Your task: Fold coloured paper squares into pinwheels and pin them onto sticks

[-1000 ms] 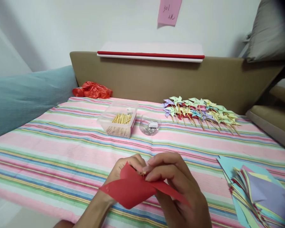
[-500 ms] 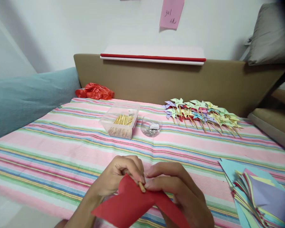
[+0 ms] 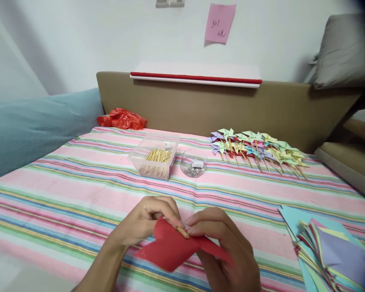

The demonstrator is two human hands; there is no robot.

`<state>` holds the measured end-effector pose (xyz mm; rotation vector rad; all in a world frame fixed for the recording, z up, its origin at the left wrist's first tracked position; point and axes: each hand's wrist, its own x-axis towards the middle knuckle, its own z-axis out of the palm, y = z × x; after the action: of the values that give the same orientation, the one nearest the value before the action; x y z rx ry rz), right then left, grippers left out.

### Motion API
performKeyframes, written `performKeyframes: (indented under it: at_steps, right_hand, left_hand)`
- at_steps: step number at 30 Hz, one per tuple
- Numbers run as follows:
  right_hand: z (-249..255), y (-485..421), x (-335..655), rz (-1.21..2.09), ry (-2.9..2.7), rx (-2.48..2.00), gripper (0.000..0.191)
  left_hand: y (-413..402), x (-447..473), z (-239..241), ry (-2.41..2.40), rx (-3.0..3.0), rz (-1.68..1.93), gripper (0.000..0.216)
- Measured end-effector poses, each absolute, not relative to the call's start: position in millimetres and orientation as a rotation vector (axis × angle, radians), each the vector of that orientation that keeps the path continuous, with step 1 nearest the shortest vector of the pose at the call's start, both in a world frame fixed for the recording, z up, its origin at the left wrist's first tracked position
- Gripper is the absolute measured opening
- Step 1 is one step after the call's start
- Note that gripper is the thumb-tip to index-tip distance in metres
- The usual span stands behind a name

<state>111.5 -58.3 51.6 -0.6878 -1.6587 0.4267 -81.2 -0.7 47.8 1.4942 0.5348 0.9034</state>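
Observation:
A red paper pinwheel (image 3: 173,249) is held low in the middle of the view, its blades spreading towards me. Against its back lies a thin wooden stick (image 3: 183,232), of which only a short end shows. My left hand (image 3: 150,221) is closed, its thumb and fingers pinching the stick and the paper's upper edge. From the other side, my right hand (image 3: 228,243) grips the paper, with fingertips beside the stick's end. The two hands' fingertips almost meet. Any pin in the paper is hidden.
Beyond my hands stand a clear plastic box (image 3: 153,172) of wooden sticks and a round clear container (image 3: 193,166) of small metal pieces. Finished pinwheels (image 3: 255,148) lie at the back right. Coloured paper sheets (image 3: 337,247) are stacked at right. A red plastic bag (image 3: 121,119) rests back left.
The red pinwheel has tilted, and the stick's end now points more to the right. Both hands have shifted slightly up and left, keeping their grip. The camera view has tipped slightly upward.

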Motion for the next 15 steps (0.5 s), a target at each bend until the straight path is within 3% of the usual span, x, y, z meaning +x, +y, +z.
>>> performKeyframes:
  at_steps: [3, 7, 10, 15]
  right_hand:
    - [43.5, -53.8, 112.9, 0.544, -1.505, -0.879, 0.015]
    - [31.7, -43.1, 120.7, 0.823, -1.2, -1.018, 0.047]
    - [22.5, -36.1, 130.0, 0.91, -1.128, -1.216, 0.047]
    - [8.6, -38.8, 120.9, 1.116, -1.481, -1.456, 0.04]
  left_hand:
    - [-0.9, -71.1, 42.1, 0.631, 1.455, 0.972, 0.006]
    - [0.0, -50.9, 28.0, 0.754, 1.222, 1.058, 0.011]
    - [2.0, -37.4, 19.7, 0.757, 0.926, 1.176, 0.016]
    - [4.9, -27.8, 14.4, 0.675, 0.61, 1.314, 0.027]
